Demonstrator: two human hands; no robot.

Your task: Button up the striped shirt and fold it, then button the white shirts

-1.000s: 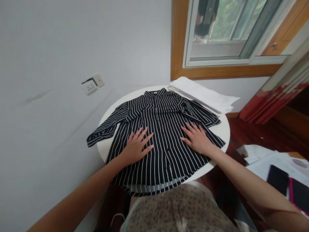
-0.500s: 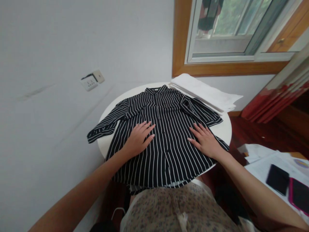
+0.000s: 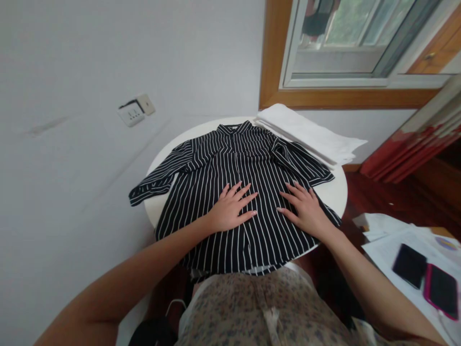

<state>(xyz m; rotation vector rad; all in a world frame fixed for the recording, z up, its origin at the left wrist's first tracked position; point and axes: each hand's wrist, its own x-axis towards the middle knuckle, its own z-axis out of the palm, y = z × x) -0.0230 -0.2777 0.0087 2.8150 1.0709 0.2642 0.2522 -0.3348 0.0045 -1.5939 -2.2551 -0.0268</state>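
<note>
The left hand (image 3: 229,211) and right hand (image 3: 306,210) rested palm-down, fingers spread and grasping nothing, on the striped shirt (image 3: 245,166) laid across the worktop (image 3: 329,193), presumably to hold its fabric flat.

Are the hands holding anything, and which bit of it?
Nothing is held. The left hand and right hand lie spread, palms down, on the lower front of the striped shirt, neither one gripping it.

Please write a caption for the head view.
Left hand and right hand lie on a striped shirt atop a white table.
</note>
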